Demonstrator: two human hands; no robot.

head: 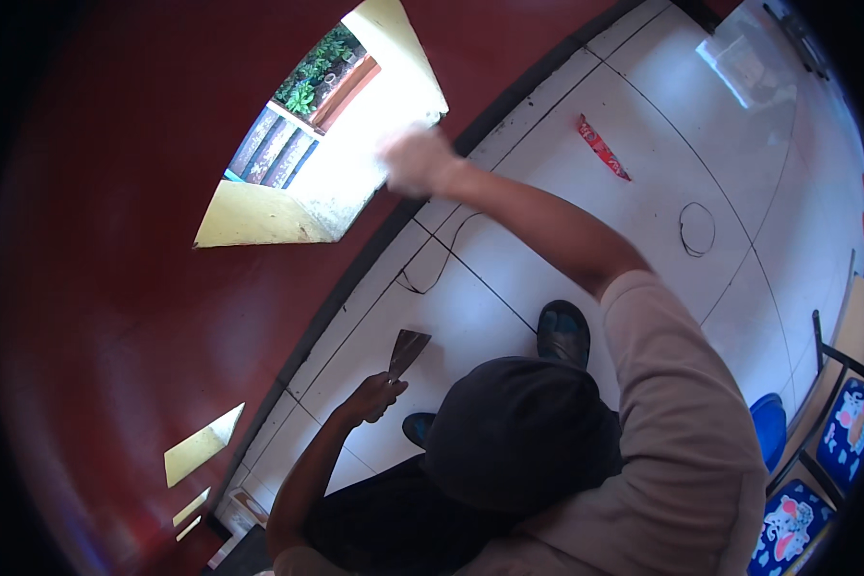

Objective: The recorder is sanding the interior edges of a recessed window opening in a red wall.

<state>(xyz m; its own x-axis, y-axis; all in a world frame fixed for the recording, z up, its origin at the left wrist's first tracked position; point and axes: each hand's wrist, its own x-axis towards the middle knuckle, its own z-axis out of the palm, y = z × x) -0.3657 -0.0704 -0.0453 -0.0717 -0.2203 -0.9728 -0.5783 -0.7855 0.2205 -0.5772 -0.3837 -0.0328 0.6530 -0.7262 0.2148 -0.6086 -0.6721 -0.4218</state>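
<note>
My left hand (376, 398) grips the handle of a putty knife (407, 350), its broad metal blade pointing up and away from me above the white floor tiles (374, 309). Stretched far forward, my right hand (417, 162) is blurred in front of the bright opening (338, 144) in the dark red wall (151, 144). Its fingers look curled, but glare and blur hide whether it holds anything. A dark rounded cap (518, 432) covers the area below and between my arms.
A thin wire (443, 270) lies on the tiles near the wall's black base strip (345, 281). To the right are a red wrapper (603, 147) and a coiled wire (682, 230). Chairs with blue printed seats (846, 432) stand at the right edge. Sandalled feet (563, 335) are below.
</note>
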